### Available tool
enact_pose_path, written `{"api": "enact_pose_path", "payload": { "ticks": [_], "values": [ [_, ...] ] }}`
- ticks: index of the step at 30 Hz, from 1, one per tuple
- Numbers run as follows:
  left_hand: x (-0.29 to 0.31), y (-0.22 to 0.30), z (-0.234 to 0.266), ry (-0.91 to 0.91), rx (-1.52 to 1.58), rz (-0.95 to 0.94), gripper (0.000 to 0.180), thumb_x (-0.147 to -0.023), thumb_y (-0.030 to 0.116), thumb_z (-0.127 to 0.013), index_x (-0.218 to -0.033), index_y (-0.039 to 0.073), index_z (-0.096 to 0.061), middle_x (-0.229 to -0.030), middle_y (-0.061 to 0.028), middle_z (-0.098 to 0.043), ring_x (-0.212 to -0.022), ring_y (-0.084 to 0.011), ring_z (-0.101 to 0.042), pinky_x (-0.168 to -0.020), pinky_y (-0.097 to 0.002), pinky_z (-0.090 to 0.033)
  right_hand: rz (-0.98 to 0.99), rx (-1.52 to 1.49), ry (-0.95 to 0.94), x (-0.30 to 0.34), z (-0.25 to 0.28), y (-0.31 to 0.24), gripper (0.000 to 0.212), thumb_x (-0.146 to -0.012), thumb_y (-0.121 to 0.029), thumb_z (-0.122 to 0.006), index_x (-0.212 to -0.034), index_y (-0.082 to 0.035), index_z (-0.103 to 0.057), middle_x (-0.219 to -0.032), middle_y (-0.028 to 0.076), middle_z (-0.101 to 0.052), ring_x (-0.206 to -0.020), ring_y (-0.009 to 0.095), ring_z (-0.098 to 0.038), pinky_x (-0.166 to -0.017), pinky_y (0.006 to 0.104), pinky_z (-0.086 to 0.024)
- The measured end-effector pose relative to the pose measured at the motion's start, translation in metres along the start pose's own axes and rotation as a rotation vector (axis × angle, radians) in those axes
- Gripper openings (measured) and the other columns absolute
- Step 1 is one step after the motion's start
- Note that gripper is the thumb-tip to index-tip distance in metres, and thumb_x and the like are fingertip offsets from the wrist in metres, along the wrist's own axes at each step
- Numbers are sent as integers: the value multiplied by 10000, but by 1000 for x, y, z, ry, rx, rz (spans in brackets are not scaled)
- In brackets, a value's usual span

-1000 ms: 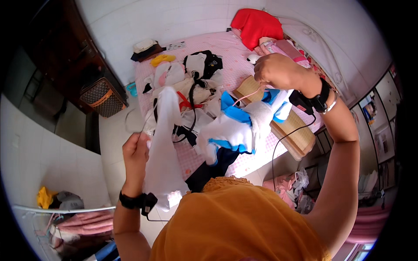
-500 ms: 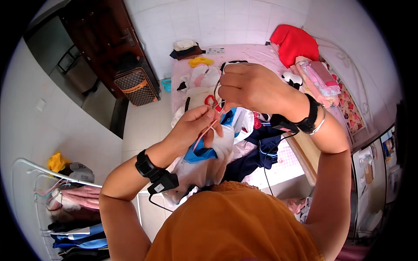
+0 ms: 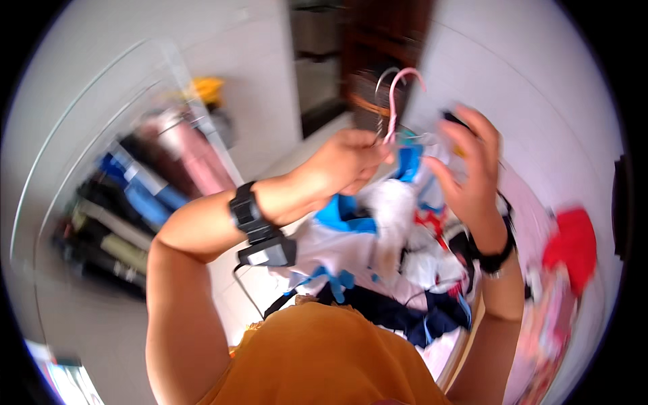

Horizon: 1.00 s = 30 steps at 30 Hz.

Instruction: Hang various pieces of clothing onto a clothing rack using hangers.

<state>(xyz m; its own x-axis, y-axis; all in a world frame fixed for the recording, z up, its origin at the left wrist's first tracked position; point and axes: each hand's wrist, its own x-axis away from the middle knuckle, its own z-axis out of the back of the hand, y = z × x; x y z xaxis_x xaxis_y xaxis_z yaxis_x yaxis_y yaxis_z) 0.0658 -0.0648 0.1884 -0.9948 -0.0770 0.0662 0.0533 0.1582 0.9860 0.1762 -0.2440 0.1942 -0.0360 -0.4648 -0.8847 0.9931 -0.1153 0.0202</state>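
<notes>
My left hand [image 3: 347,165] is closed on two clothes hangers just below their hooks. One hanger has a pink hook [image 3: 393,101]; the grey hook [image 3: 379,101] of the other stands beside it. Below the hand hangs a white garment [image 3: 337,253] with bright blue parts [image 3: 347,217], partly hidden by my wrist. To the right, my right hand [image 3: 472,175] is raised with thumb and fingers apart and nothing in it. It is slightly blurred and does not touch the hangers.
A white clothes rack [image 3: 194,108] full of hanging clothes [image 3: 135,189] stands at the left. Ahead are a dark door [image 3: 398,27] and a suitcase [image 3: 371,91]. On the right, a pink-sheeted bed holds heaped clothes [image 3: 432,260] and a red cloth [image 3: 572,246].
My view has swung left toward the rack. The right hand has opened and come away from the left, which lifts the hangers with their hooks now upright and the garment hanging below.
</notes>
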Motion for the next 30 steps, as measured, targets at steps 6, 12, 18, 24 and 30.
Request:
{"api": "enact_pose_path", "payload": {
  "ticks": [6,12,18,24,30],
  "values": [
    [50,12,51,469,277,-327,91,-897,99,-446,-869,15,-469,-589,24,-340,-467,-79,-292,-429,-234,-251,-550,-1129,-429,-6,-92,-43,225,-889,-130,-534,-1039,38,-529,-993,54,-561,-878,81,-514,-774,217,-407],
    [58,-5,84,811,13,-415,253,-886,218,-513,-1008,31,-393,-805,-37,-461,-707,-111,-459,-593,-241,-401,-467,-1379,-794,-46,-153,-102,284,-878,-194,-571,-1062,18,-526,-904,4,-547,-819,57,-494,-744,198,-402],
    [102,-27,141,579,2,-249,501,-817,349,-618,-1009,-2,-316,-873,-95,-450,-760,-104,-458,-570,-231,-399,-539,-1203,-784,-43,-204,-141,185,-857,-66,-536,-1016,27,-524,-881,23,-554,-805,82,-512,-751,230,-422],
    [167,-27,229,305,-130,-262,558,-803,270,-652,-1184,-68,-423,-992,-123,-564,-990,-193,-524,-844,-281,-420,-681,-1224,-705,-45,-275,-174,143,-921,-107,-409,-871,-18,-509,-620,4,-448,-579,79,-433,-567,218,-377],
    [260,-55,345,491,-170,-217,343,-876,57,-518,-1201,-46,-476,-1163,-129,-545,-1064,-181,-514,-891,-274,-415,-538,-1024,-793,-59,-315,-203,147,-926,-120,-402,-863,-42,-510,-551,-13,-426,-512,60,-402,-496,206,-328]
  ]
}}
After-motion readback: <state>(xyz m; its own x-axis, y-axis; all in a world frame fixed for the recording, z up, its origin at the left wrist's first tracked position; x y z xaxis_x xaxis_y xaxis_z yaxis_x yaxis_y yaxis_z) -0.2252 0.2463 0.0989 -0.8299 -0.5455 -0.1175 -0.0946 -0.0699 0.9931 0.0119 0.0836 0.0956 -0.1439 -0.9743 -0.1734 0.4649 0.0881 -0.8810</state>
